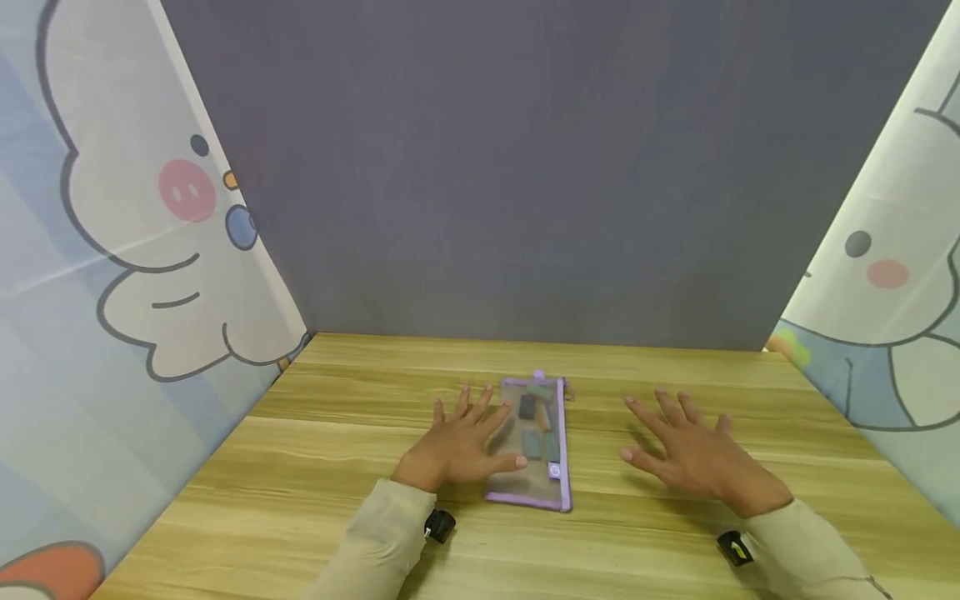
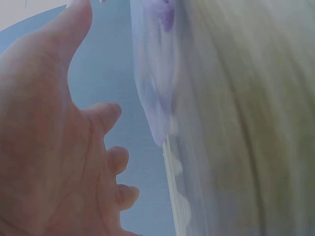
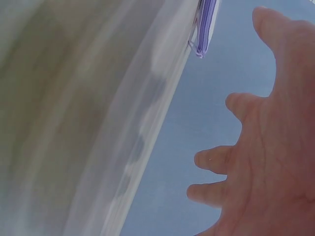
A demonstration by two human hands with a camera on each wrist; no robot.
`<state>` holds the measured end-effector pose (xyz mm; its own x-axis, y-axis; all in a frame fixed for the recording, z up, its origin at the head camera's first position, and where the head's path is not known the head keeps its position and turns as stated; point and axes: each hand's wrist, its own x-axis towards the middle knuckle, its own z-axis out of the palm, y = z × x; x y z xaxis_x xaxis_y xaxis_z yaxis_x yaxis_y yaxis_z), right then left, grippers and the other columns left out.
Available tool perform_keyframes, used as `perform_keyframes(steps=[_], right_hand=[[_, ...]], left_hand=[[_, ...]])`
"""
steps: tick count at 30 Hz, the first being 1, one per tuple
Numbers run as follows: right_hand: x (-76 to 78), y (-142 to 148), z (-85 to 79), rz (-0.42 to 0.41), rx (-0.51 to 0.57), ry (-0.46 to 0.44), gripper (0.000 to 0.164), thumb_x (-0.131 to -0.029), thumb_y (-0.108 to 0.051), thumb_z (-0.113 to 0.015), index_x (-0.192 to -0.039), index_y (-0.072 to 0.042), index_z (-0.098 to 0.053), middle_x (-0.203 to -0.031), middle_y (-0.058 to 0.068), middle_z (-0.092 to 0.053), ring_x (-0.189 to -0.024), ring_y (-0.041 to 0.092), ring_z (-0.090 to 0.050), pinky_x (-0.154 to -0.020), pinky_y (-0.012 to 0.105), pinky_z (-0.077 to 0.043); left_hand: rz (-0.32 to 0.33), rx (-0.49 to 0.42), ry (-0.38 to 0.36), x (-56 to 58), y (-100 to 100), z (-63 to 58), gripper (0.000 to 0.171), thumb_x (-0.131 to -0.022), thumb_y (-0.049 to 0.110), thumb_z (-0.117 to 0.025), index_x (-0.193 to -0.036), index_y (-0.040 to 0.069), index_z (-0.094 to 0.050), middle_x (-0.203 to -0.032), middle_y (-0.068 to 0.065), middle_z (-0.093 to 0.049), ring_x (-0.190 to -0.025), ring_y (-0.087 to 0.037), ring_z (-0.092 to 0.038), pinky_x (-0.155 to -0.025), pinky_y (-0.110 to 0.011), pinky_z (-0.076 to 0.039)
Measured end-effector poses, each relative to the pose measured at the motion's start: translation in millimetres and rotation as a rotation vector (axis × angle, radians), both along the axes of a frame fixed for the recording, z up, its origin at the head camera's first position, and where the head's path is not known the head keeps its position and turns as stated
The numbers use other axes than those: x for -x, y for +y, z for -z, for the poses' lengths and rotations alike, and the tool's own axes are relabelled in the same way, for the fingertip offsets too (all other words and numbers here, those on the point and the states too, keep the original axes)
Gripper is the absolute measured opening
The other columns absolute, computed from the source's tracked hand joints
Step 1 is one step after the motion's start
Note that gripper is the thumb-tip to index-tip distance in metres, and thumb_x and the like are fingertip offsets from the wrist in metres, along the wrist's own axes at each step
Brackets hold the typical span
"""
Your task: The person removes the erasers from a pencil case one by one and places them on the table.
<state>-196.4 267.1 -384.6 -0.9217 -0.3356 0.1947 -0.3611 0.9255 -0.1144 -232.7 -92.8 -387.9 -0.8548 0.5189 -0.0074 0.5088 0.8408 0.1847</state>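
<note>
A see-through mesh zip pouch [image 1: 513, 481] with purple edging lies flat on the wooden table, several small dark and tan flat pieces showing inside it. Its purple zip runs along the right side, with a light square tag near the lower end. My left hand [image 1: 461, 446] hovers palm down with fingers spread, its thumb and index finger overlapping the pouch's left part in the head view. In the left wrist view the palm is raised off the table beside the pouch [image 2: 155, 73]. My right hand [image 1: 693, 454] is spread over the table, right of the pouch, holding nothing.
The wood-grain table [image 1: 337, 433] ends at a dark grey panel [image 1: 525, 167] at the back. Cartoon-printed sheets flank it, one at the left [image 1: 112, 333] and one at the right [image 1: 885, 333]. Each wrist wears a small black device.
</note>
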Motion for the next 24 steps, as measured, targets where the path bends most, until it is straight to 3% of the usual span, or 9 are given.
perform_keyframes(steps=[6, 11, 17, 24], right_hand=[[-0.7, -7, -0.2, -0.014, -0.007, -0.005, 0.076, -0.096, -0.066, -0.048, -0.157, -0.022, -0.037, -0.157, 0.028, -0.028, -0.137, 0.061, -0.027, -0.087, 0.090, -0.017], [-0.9, -10, -3.8, -0.014, -0.005, -0.014, 0.075, -0.097, -0.066, -0.047, -0.156, -0.021, -0.039, -0.156, 0.028, -0.030, -0.136, 0.060, -0.030, -0.089, 0.088, -0.019], [-2.5, -8, 0.1, -0.022, 0.008, -0.014, 0.075, -0.095, -0.067, -0.048, -0.152, -0.018, -0.046, -0.149, 0.028, -0.042, -0.128, 0.056, -0.045, -0.088, 0.078, -0.037], [10.2, -14, 0.9, -0.065, 0.031, -0.004, 0.070, -0.097, -0.065, -0.049, -0.146, -0.015, -0.053, -0.135, 0.023, -0.058, -0.116, 0.045, -0.059, -0.079, 0.063, -0.052]], left_hand=[[0.015, -0.001, 0.006, 0.3, 3, 2.2, 0.095, -0.087, 0.086, -0.031, -0.161, 0.027, -0.024, -0.167, -0.006, -0.001, -0.150, -0.043, -0.005, -0.110, -0.074, -0.004], [0.042, -0.059, 0.015, 2.2, 9, 2.7, 0.092, -0.090, 0.082, -0.032, -0.159, 0.022, -0.030, -0.164, -0.011, -0.022, -0.147, -0.041, -0.023, -0.114, -0.065, -0.017], [0.084, -0.131, 0.001, 5.3, 14, 7.3, 0.080, -0.096, 0.071, -0.039, -0.152, 0.014, -0.045, -0.154, -0.010, -0.043, -0.142, -0.031, -0.039, -0.112, -0.054, -0.033], [0.093, -0.148, 0.000, 13.6, 15, 1.4, 0.059, -0.101, 0.054, -0.050, -0.145, 0.015, -0.055, -0.148, -0.007, -0.052, -0.137, -0.027, -0.045, -0.110, -0.048, -0.038]])
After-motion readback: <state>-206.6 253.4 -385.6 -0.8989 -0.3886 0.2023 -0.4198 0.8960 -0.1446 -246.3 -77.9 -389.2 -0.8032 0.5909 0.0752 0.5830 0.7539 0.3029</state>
